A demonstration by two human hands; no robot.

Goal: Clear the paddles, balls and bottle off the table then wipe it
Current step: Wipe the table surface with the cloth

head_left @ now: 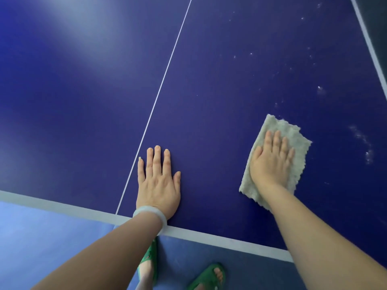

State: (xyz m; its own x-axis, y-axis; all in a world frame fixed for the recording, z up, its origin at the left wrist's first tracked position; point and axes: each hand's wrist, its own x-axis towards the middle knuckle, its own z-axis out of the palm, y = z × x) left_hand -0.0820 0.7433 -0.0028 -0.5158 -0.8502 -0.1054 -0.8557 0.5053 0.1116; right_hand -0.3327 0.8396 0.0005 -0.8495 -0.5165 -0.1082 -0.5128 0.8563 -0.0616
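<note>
The dark blue table tennis table (219, 70) fills the view, with a white centre line (163, 80) running away from me. My right hand (270, 162) presses flat, fingers straight, on a pale fluffy cloth (297, 151) lying on the table's right half. Just right of the centre line, near the front edge, my left hand (159, 183) rests flat on the bare surface with a pale bangle on its wrist. No paddles, balls or bottle are in view.
Whitish dust specks and smears (362, 141) dot the right side of the table, beyond and beside the cloth. The table's white front edge (209, 235) runs across below my hands. Under it lie blue floor (41, 237) and my feet in green sandals (209, 277).
</note>
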